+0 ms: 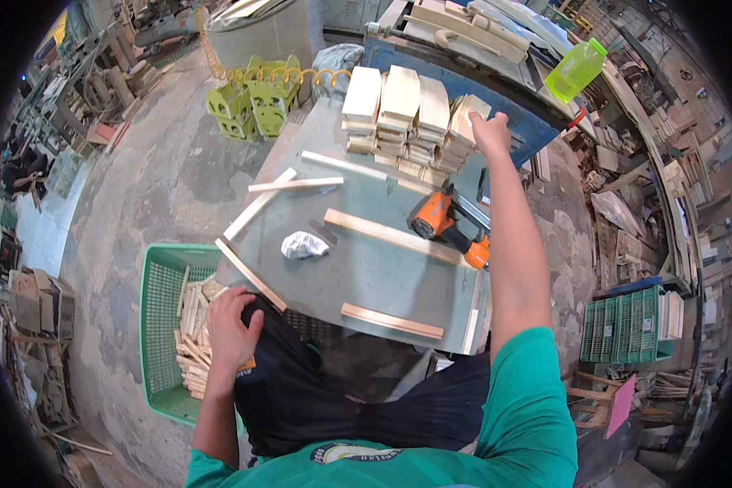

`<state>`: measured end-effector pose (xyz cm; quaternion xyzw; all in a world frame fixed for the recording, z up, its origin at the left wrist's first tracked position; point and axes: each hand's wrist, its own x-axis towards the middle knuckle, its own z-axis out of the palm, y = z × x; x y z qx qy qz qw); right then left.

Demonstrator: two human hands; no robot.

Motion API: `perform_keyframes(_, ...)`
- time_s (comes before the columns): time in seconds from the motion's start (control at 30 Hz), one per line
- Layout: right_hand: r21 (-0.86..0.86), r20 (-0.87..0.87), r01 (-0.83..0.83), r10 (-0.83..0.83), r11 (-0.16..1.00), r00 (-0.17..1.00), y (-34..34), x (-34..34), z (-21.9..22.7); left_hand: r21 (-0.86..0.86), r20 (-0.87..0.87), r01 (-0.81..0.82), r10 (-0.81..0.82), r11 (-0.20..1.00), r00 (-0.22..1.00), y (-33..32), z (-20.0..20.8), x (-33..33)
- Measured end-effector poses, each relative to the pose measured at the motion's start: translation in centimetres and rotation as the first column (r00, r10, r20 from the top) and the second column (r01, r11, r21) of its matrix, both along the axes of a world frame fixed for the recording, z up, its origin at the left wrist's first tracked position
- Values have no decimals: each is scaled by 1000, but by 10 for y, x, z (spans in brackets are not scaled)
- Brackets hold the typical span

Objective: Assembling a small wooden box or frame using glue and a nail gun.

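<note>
My right hand (490,132) reaches to the far right of the table and grips the end of a short wooden board (466,115) on the rightmost stack; some fingers are hidden. Several stacks of pale short boards (398,98) stand beside it. My left hand (234,329) rests on my knee with fingers apart, holding nothing, next to a green basket (148,325) of thin wood strips (193,325). Under my right forearm lies an orange nail gun (433,215). Wooden strips (394,236) and a crumpled white wad (304,245) are spread over the grey tabletop (366,276).
Yellow-green plastic crates (260,98) stand on the floor beyond the table, near a coiled orange hose (305,75). A lime-green bottle (576,70) is on the bench at the far right. Green crates (622,327) and scrap wood lie to the right.
</note>
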<state>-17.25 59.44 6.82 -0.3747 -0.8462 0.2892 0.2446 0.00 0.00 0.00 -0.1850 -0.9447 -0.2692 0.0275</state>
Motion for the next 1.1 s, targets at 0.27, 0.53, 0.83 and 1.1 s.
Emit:
perform_keyframes(0.27, -741, 142, 98, 11, 665, 990, -22, -12, 8, 2, 33, -33, 33, 999, 999, -3, 7, 1)
perform_keyframes(0.53, -804, -481, -470, 68, 364, 874, 6, 37, -9, 43, 71, -54, 51, 998, 996, -9, -14, -10)
perform_keyframes(0.83, -810, -391, -458, 245, 366, 887, -212, 236, -33, 774, 604, -228, -582, 591, 544, 122, 13, -23)
perform_keyframes(1.1, -477, -55, -450, 485, 755, 873, -246, 272, -72, 751, 659, -299, -686, 588, 308, 180, -45, -25)
